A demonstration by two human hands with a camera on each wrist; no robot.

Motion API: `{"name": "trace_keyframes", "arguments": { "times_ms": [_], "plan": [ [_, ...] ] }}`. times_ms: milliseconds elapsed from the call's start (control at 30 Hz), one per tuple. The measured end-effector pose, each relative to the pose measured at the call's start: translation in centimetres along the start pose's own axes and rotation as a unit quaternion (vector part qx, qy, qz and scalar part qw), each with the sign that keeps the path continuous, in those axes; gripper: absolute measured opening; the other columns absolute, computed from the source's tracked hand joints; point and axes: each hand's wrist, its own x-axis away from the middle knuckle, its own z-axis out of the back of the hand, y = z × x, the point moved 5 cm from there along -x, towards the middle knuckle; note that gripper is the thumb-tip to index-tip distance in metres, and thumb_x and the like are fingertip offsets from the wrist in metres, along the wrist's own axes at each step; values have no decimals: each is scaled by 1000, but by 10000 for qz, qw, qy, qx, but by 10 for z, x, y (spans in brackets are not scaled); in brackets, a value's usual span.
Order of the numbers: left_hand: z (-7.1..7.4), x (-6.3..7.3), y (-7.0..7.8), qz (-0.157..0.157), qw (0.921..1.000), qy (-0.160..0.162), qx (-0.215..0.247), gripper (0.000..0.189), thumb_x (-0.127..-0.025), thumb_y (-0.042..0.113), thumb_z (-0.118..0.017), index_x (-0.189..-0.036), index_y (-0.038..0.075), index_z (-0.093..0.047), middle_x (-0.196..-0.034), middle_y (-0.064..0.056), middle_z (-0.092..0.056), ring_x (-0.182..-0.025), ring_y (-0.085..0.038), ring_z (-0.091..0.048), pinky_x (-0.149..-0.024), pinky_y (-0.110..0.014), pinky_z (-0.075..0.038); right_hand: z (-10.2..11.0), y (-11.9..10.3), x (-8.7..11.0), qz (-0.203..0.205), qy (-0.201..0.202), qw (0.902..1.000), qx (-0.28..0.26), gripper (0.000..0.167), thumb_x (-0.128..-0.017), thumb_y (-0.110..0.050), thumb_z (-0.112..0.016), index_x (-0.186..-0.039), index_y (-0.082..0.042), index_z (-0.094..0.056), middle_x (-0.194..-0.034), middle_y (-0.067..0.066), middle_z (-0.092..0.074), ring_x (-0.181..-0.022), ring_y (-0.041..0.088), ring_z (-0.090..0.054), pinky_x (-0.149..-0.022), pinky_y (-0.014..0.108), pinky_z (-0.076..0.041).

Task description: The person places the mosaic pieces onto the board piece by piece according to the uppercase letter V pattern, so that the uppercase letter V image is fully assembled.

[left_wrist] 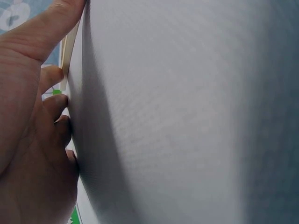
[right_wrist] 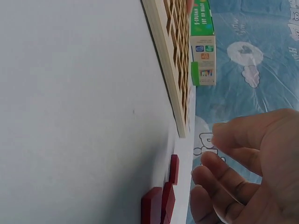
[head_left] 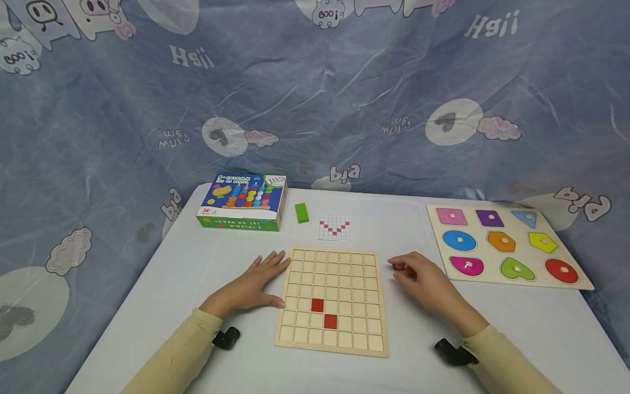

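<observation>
A wooden grid board [head_left: 303, 278] lies flat on the white table, with one red tile [head_left: 317, 305] and another red tile [head_left: 331, 322] set in diagonally adjoining cells. My left hand [head_left: 258, 282] rests along the board's left edge, fingers spread, its thumb and a fingertip right at the frame. To the right of the board hovers my right hand [head_left: 425, 284], fingers loosely bent. In the right wrist view, loose red tiles [right_wrist: 152, 205] lie on the table below that hand [right_wrist: 243, 172], and nothing shows between thumb and fingers. Its fingers partly cover these tiles in the head view.
Behind the board lies a small grid card [head_left: 334, 233] with a red V-shaped pattern, beside a green block [head_left: 302, 213]. A bead-set box [head_left: 241, 202] stands at the back left. On the right is a puzzle board [head_left: 474, 221] of coloured knobbed shapes. A printed cloth [head_left: 315, 98] hangs behind.
</observation>
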Motion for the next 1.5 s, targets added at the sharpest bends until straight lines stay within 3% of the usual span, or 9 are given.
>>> {"name": "trace_keyframes", "arguments": {
  "times_ms": [600,867,1067,1500],
  "plan": [
    [-1,0,0,-12,10000,-27,-12,108,-79,58,-79,-163,16,-25,-170,-9,-12,-157,-30,-5,-126,-54,-1,-2,24,-15,-247,-124,9990,349,38,-89,-11,-77,-127,-7,-71,-121,17,-65,-106,35,-58,-89,55,-54],
    [1,-1,1,-20,10000,-9,31,108,-79,56,-80,-163,16,-26,-170,-9,-12,-157,-30,-5,-126,-54,-1,-5,27,-19,-373,-250,9982,406,39,-90,-10,-76,-129,-9,-70,-120,15,-67,-108,35,-56,-92,54,-52],
    [1,-1,1,-37,10000,-20,31,108,-79,56,-80,-163,15,-26,-170,-10,-12,-157,-31,-5,-126,-55,-1,-7,24,-18,-246,-256,9984,442,34,-90,-10,-76,-124,-11,-73,-114,9,-69,-101,30,-56,-84,45,-50],
    [1,0,0,24,10000,-29,63,109,-78,57,-80,-163,16,-26,-170,-9,-12,-157,-30,-4,-126,-53,-1,-18,7,-9,-202,-253,9976,615,31,-87,-11,-80,-118,-13,-76,-107,4,-70,-95,23,-55,-77,40,-49]
  ]
}}
